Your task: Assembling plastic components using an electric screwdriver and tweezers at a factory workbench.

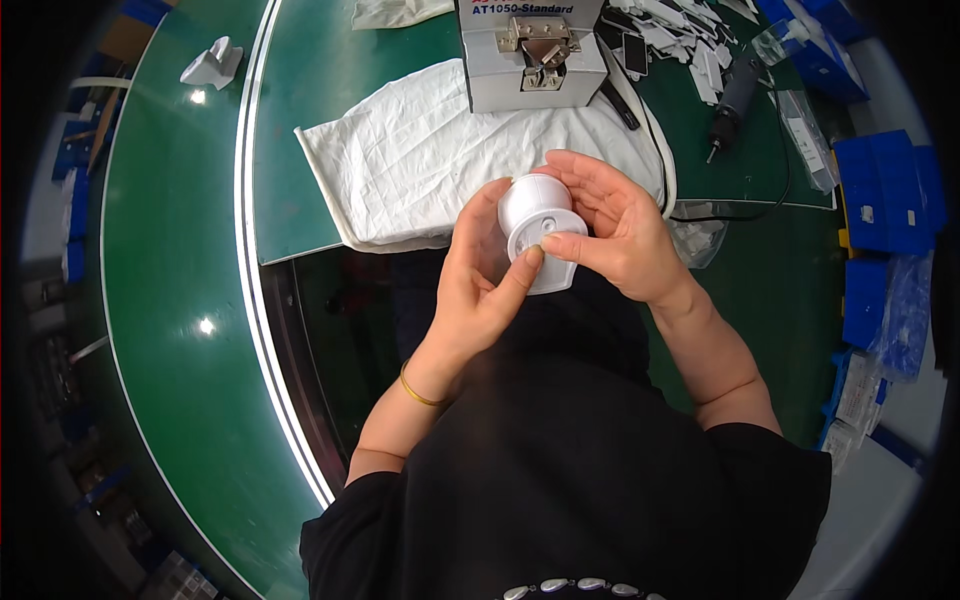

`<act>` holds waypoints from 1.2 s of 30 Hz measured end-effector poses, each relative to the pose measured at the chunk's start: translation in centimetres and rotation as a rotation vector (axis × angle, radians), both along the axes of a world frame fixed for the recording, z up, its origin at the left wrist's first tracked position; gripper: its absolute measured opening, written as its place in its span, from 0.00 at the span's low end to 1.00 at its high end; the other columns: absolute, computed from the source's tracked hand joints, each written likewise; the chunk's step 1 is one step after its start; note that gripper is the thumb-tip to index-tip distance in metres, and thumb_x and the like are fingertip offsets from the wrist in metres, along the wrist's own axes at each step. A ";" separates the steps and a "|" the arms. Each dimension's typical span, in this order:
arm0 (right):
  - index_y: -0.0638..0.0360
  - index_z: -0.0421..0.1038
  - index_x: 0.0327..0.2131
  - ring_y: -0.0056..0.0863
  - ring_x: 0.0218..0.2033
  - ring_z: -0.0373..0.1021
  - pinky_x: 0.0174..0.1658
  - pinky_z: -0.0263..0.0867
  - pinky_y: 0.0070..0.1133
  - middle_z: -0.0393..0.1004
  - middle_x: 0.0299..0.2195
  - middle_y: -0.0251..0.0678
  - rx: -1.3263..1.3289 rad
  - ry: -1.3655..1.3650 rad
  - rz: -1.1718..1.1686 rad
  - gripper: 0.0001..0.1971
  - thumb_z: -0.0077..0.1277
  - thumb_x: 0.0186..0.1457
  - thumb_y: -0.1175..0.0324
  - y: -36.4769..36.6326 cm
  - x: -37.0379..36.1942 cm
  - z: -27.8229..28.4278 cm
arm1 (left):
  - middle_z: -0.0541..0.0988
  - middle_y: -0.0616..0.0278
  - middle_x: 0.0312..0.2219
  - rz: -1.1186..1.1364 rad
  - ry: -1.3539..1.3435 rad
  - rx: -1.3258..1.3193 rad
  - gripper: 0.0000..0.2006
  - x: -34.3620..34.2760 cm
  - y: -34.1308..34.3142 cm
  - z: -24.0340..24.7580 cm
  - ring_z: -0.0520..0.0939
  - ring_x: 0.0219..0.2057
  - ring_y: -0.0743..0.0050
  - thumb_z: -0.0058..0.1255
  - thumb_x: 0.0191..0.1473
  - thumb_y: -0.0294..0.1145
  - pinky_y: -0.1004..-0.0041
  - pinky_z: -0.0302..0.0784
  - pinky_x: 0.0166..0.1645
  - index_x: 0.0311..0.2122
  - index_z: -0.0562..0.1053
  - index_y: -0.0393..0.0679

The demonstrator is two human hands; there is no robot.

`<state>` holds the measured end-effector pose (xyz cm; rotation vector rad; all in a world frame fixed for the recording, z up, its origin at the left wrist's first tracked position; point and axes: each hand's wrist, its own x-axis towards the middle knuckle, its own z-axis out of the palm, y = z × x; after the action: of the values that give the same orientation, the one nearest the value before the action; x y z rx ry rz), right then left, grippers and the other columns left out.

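Note:
Between both hands I hold a white plastic part (536,201) with a rounded drum-like body and a flat lower plate. My left hand (482,262) cups it from the left, its thumb pressed on the lower plate. From the right, my right hand (622,228) wraps round it, and that thumb rests on the plate near a small round recess. The part is raised over the front edge of a white cloth (400,160) on the green table. What the fingers behind the part touch is hidden.
A white box-shaped machine (535,75) with a metal mechanism stands on the cloth. Many white strips (690,45) lie at the back right, near a powered screwdriver (735,105) with a cable. Blue bins (885,190) line the right side. Another white part (213,63) sits on the left green surface.

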<state>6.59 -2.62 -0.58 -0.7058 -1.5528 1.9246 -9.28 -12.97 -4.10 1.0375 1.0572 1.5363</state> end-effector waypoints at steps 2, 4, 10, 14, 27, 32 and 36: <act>0.71 0.54 0.62 0.34 0.56 0.67 0.61 0.62 0.28 0.68 0.55 0.49 0.043 -0.016 -0.011 0.38 0.61 0.49 0.79 -0.1 0.0 0.3 | 0.65 0.47 0.59 0.020 0.053 0.005 0.32 0.3 -0.1 0.1 0.67 0.60 0.61 0.51 0.60 0.24 0.64 0.61 0.64 0.65 0.52 0.33; 0.70 0.53 0.63 0.33 0.55 0.68 0.60 0.63 0.28 0.68 0.55 0.49 0.011 -0.014 -0.024 0.39 0.61 0.49 0.79 0.5 0.2 0.2 | 0.64 0.46 0.59 0.012 -0.035 -0.073 0.35 0.6 0.3 1.4 0.66 0.61 0.60 0.55 0.57 0.26 0.64 0.61 0.64 0.65 0.52 0.34; 0.63 0.51 0.65 0.31 0.50 0.71 0.54 0.69 0.26 0.70 0.53 0.49 -0.046 -0.065 -0.084 0.41 0.61 0.49 0.79 2.6 0.7 1.2 | 0.64 0.46 0.59 0.064 0.468 0.121 0.51 0.2 2.1 1.5 0.67 0.60 0.50 0.72 0.38 0.29 0.60 0.65 0.62 0.66 0.52 0.38; 0.65 0.64 0.57 0.25 0.43 0.74 0.49 0.70 0.21 0.77 0.45 0.43 0.342 -0.085 -0.501 0.26 0.59 0.55 0.75 10.7 4.0 1.5 | 0.65 0.49 0.58 0.184 0.715 0.124 0.55 -0.4 3.5 0.3 0.68 0.58 0.47 0.75 0.30 0.28 0.59 0.66 0.61 0.65 0.54 0.39; 0.69 0.71 0.46 0.32 0.32 0.73 0.40 0.71 0.25 0.74 0.33 0.37 -0.068 -0.265 -0.756 0.27 0.66 0.43 0.65 25.9 17.0 -3.7 | 0.68 0.49 0.57 0.237 0.742 0.158 0.54 -0.1 3.9 -0.5 0.71 0.56 0.49 0.76 0.30 0.31 0.61 0.68 0.59 0.64 0.56 0.39; 0.69 0.61 0.55 0.39 0.51 0.68 0.56 0.65 0.38 0.69 0.48 0.49 -0.231 0.628 -0.224 0.24 0.49 0.55 0.73 21.2 11.2 2.3 | 0.68 0.50 0.56 0.227 0.719 0.243 0.47 -0.5 4.4 -1.0 0.71 0.56 0.48 0.75 0.31 0.30 0.60 0.69 0.59 0.61 0.65 0.44; 0.68 0.58 0.57 0.46 0.60 0.62 0.66 0.53 0.49 0.65 0.55 0.55 0.146 0.496 -0.351 0.23 0.46 0.58 0.73 17.1 3.0 8.9 | 0.67 0.51 0.57 0.136 0.744 0.148 0.38 -0.3 4.4 -0.2 0.70 0.56 0.49 0.74 0.31 0.29 0.60 0.69 0.59 0.55 0.74 0.52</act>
<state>9.60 14.44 8.33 -0.3678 -1.1567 1.5546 -9.61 -8.57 -4.30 1.7432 1.5510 1.3648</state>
